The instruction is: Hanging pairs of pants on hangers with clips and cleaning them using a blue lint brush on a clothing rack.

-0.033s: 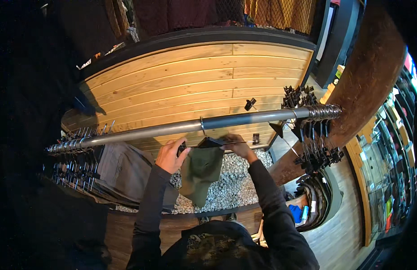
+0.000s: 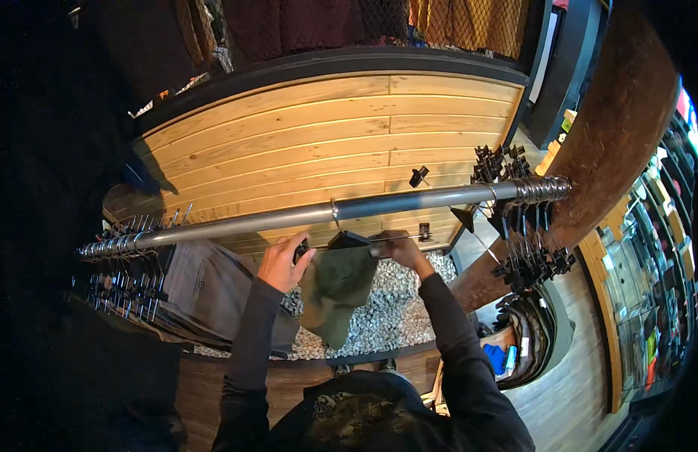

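Note:
An olive-green garment [image 2: 335,282], seemingly folded, hangs beneath a clip hanger [image 2: 347,240] with a black centre piece, whose metal hook loops over the rail [image 2: 289,217]. At its upper left corner, my left hand [image 2: 283,264] is closed on the hanger's black clip, thumb and fingers pinching it. My right hand [image 2: 398,250] is closed at the garment's upper right edge, just beneath the hanger bar; its fingertips are dark and slightly blurred. Out past that hand, the hanger's other black clip [image 2: 424,232] sits at the bar's end with no cloth in it.
Many clip hangers [image 2: 526,226] crowd the rail's right end beside a thick brown post [image 2: 605,128]. Grey-brown trousers [image 2: 213,282] hang at the left. Behind stands a wood-plank panel [image 2: 319,135]; pale gravel [image 2: 390,316] lies below. Rolled dark garments [image 2: 541,331] fill a low display at right.
Hanger and garment have shifted slightly left along the rail. My right hand has moved a little down; my left hand keeps its pinch on the clip.

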`<action>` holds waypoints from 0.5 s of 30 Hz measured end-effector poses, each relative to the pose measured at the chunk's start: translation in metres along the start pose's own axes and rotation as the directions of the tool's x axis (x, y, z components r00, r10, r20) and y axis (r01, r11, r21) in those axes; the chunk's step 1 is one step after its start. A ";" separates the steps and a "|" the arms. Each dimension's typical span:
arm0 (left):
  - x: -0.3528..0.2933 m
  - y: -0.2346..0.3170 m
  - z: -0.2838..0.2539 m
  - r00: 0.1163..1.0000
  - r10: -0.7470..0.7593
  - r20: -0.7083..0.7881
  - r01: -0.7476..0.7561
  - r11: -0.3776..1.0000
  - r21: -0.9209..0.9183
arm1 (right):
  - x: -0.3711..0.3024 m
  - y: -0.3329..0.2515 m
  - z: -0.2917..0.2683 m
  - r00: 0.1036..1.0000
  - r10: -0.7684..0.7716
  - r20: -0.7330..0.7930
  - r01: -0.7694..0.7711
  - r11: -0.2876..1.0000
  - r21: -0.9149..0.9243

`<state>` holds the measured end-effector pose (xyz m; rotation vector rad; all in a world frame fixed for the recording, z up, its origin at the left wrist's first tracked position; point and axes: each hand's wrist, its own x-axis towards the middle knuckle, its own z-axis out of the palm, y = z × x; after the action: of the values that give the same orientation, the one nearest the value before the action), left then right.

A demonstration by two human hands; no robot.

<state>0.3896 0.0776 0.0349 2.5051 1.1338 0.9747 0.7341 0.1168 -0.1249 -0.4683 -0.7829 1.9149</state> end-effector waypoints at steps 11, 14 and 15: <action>0.003 0.003 -0.029 0.999 0.003 0.051 -0.005 0.999 0.035 | -0.068 0.053 0.107 0.434 -0.896 0.097 0.167 -0.026 -0.986; -0.002 -0.007 -0.028 0.999 0.039 0.019 -0.039 0.999 0.012 | -0.074 0.042 0.150 0.413 -0.911 -0.011 0.168 0.088 -0.982; -0.004 -0.008 -0.026 0.999 0.037 0.017 -0.037 0.999 0.012 | -0.075 0.038 0.160 0.415 -0.910 -0.009 0.170 0.087 -0.982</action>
<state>0.3662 0.0787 0.0491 2.5475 1.0957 0.9576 0.6444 -0.0133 -0.0366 -1.1922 -1.2252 0.1615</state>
